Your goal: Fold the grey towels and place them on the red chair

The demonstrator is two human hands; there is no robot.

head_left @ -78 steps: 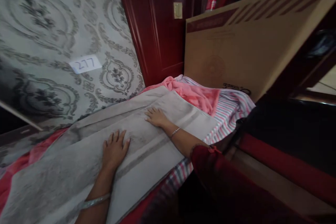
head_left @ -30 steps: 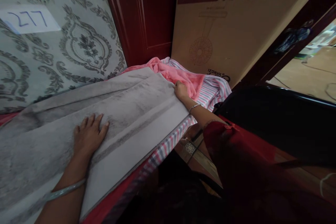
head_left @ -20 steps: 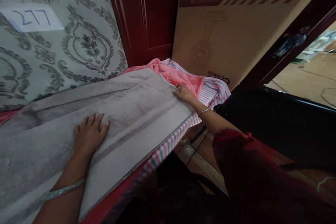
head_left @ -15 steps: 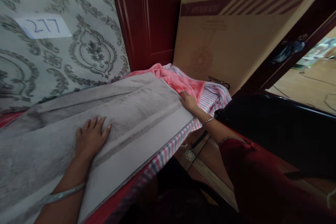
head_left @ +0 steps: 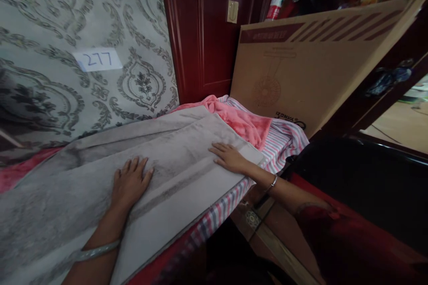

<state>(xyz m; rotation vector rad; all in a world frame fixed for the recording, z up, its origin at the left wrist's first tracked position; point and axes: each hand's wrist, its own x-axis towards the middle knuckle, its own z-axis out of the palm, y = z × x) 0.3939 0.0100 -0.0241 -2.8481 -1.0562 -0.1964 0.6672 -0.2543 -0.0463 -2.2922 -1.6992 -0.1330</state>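
Note:
A plush grey cloth, with raised folds along its far side, lies spread over a striped sheet and a pink blanket. My left hand rests palm down on the cloth's middle, fingers spread. Toward the cloth's right end, my right hand lies flat on it with the fingers stretched out. Neither hand grips anything. A smooth pale band of the cloth runs along the near edge, below both hands.
Patterned wallpaper with a paper marked 277 rises behind. A large cardboard box leans at the back right beside a dark red door panel. A plastic bottle stands behind the box. A black surface is at the right.
My right hand has moved from the cloth's right edge inward, and now lies flat on it. My left hand stays flat on the cloth. The view has shifted left and up.

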